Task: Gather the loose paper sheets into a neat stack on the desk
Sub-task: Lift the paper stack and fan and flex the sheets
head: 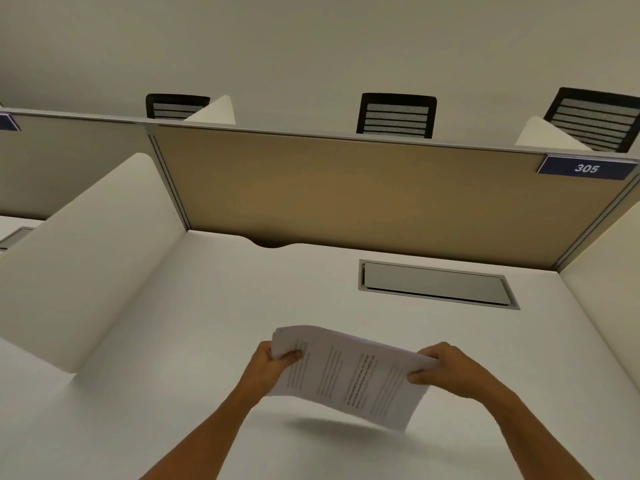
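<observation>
A bundle of printed white paper sheets (349, 374) hangs in the air above the white desk (194, 341), tilted down toward me and casting a shadow below. My left hand (273, 362) grips its left edge, thumb on top. My right hand (441, 367) pinches its right edge. The sheets lie roughly together, with the far left corner curling slightly.
A grey cable-tray lid (434, 284) is set into the desk at the back right. A tan partition (346, 188) with a blue "305" tag (585, 168) closes the back; white side dividers (86, 244) flank the desk. Black mesh chairs (396, 116) stand beyond.
</observation>
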Action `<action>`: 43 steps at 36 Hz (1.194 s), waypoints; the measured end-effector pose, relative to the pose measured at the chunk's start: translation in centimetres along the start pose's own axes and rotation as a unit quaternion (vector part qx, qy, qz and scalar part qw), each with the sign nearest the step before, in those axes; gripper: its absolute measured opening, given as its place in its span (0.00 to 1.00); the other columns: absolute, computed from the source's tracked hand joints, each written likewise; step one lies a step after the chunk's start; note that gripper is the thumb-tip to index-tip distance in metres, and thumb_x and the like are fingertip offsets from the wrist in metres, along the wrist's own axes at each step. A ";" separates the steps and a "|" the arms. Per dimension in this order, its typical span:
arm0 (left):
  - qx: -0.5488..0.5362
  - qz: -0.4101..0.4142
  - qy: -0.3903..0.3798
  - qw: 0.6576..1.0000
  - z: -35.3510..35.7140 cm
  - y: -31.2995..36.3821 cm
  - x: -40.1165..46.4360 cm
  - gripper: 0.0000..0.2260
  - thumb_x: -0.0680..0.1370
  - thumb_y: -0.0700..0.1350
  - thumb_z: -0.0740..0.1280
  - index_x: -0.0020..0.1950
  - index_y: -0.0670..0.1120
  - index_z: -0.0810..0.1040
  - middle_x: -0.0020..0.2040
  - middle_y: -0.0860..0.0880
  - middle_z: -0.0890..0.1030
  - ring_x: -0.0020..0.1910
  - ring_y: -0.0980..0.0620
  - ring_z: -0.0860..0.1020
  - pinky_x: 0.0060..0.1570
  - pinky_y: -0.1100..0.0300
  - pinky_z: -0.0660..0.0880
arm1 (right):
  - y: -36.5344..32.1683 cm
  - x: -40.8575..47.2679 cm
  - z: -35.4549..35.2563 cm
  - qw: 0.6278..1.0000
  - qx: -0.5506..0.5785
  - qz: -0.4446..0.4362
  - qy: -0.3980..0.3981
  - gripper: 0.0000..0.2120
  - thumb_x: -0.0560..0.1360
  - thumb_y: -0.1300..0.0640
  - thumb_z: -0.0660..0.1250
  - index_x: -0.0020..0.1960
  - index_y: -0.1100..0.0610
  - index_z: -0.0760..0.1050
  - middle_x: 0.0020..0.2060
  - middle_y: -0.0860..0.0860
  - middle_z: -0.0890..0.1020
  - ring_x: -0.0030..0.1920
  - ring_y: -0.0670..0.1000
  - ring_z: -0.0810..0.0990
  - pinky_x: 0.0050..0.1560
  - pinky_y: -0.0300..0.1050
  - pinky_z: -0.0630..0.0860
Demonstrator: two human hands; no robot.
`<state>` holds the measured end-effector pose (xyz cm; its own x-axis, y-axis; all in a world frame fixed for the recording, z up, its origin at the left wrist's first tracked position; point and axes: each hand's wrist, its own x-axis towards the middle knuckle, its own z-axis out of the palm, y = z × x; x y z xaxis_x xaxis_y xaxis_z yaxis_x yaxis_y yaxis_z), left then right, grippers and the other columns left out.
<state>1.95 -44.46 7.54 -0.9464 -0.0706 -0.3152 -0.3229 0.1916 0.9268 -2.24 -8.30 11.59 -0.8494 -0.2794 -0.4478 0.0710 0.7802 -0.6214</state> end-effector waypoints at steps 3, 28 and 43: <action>-0.038 -0.018 0.022 0.999 -0.1 -0.8 0.3 0.16 0.68 0.54 0.72 0.51 0.47 0.84 0.46 0.44 0.86 0.46 0.43 0.84 0.47 0.50 0.80 | 1.6 -0.6 0.5 0.972 0.231 -0.023 0.037 0.10 0.76 0.61 0.74 0.55 0.52 0.86 0.48 0.51 0.89 0.51 0.51 0.87 0.50 0.47 0.84; -0.041 0.023 0.086 0.995 5.6 -4.9 1.0 0.12 0.76 0.36 0.70 0.50 0.53 0.83 0.45 0.53 0.86 0.44 0.58 0.83 0.42 0.67 0.79 | 1.7 2.2 13.0 0.869 0.424 0.104 0.233 0.10 0.73 0.57 0.77 0.49 0.44 0.81 0.40 0.41 0.88 0.46 0.45 0.85 0.42 0.39 0.79; -0.076 -0.012 0.131 0.988 5.8 -6.8 1.5 0.12 0.75 0.38 0.72 0.57 0.49 0.80 0.46 0.57 0.85 0.46 0.61 0.83 0.39 0.72 0.79 | 1.6 3.0 13.3 0.897 0.375 0.072 0.222 0.11 0.78 0.56 0.72 0.39 0.42 0.83 0.44 0.59 0.86 0.46 0.55 0.85 0.45 0.58 0.83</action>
<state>2.72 -40.23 -0.43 -0.8983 -0.3280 -0.2923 -0.3223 0.0398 0.9458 2.27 -15.36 0.68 -0.9159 0.1743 -0.3617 0.3876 0.1488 -0.9098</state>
